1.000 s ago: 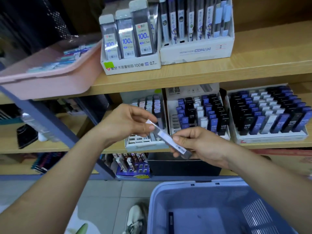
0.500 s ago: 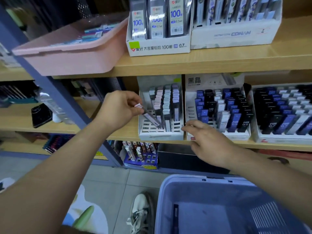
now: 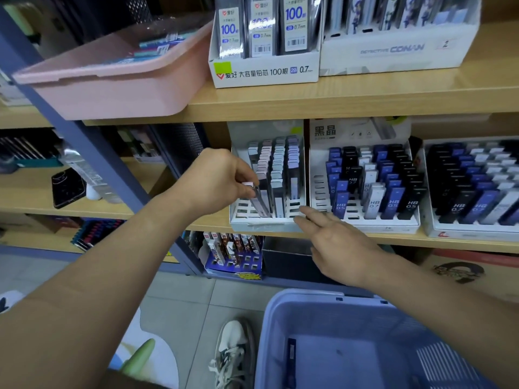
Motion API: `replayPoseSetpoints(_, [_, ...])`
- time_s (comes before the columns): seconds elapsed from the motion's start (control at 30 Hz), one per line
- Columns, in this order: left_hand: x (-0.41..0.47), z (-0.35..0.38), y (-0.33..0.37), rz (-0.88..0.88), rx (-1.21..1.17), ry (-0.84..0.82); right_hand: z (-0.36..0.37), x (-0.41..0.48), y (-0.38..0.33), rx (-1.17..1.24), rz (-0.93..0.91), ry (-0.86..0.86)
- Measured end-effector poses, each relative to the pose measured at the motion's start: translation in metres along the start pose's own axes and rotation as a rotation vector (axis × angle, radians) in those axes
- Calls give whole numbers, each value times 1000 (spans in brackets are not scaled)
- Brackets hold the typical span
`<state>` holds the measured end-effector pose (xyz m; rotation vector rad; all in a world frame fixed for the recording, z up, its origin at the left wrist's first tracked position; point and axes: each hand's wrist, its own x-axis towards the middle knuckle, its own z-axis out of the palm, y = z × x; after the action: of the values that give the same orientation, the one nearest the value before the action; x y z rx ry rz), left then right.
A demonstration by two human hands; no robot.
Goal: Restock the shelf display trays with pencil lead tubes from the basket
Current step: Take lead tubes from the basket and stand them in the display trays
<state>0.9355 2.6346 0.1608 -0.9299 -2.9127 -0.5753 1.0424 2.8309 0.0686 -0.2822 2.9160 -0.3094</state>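
My left hand point(image 3: 214, 179) pinches the white cap of a grey pencil lead tube point(image 3: 259, 200), whose lower end stands in the front left slots of a white display tray point(image 3: 261, 224) on the middle shelf. Rows of pastel-capped tubes point(image 3: 278, 164) fill the back of that tray. My right hand point(image 3: 334, 244) is flat, its straight fingertips touching the tray's front right corner. Below, the blue basket point(image 3: 323, 318) shows one dark blue tube point(image 3: 290, 363) lying on its floor.
A second tray of blue, black and white tubes point(image 3: 368, 189) stands right of the first, a third tray point(image 3: 471, 189) further right. A pink bin point(image 3: 112, 85) overhangs the upper shelf. Boxes of lead packs point(image 3: 264, 71) sit above. A slanted blue shelf post point(image 3: 98, 158) crosses at left. My shoe point(image 3: 233, 352) is beside the basket.
My left hand took the tube from both hands' hold and lowered it into the tray's front left slots. My right hand let go and moved to the tray's front edge.
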Motion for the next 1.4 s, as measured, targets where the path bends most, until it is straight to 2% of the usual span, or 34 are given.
replayPoseSetpoints(0.37, [4,22,-10,-14,30,-4,4,8,-2,-43,-15,2])
replayPoseSetpoints(0.6, [3,39,-6,-75,-91,146,5,8,-2,-53,-8,8])
replayPoseSetpoints(0.7, [0,39,-6,-28,-63,150,4,2,0,-15,-20,31])
replayPoseSetpoints(0.83, [-7,28,-1,48,13,212,-1,-18,8,23,-52,179])
replayPoseSetpoints(0.93, [-21,25,21,206,23,228,3,-42,20,26,-17,175])
replayPoseSetpoints(1.0, [-39,38,43,305,-12,124,10,-62,29,10,54,69])
replayPoseSetpoints(1.13, [-77,102,65,469,93,-286,54,-103,54,15,203,-151])
replayPoseSetpoints(1.2, [-96,145,64,434,164,-474,90,-123,66,60,284,-245])
replayPoseSetpoints(1.3, [-125,213,52,347,306,-765,138,-144,74,222,501,-365])
replayPoseSetpoints(1.4, [-155,274,38,245,339,-965,186,-155,83,350,680,-436])
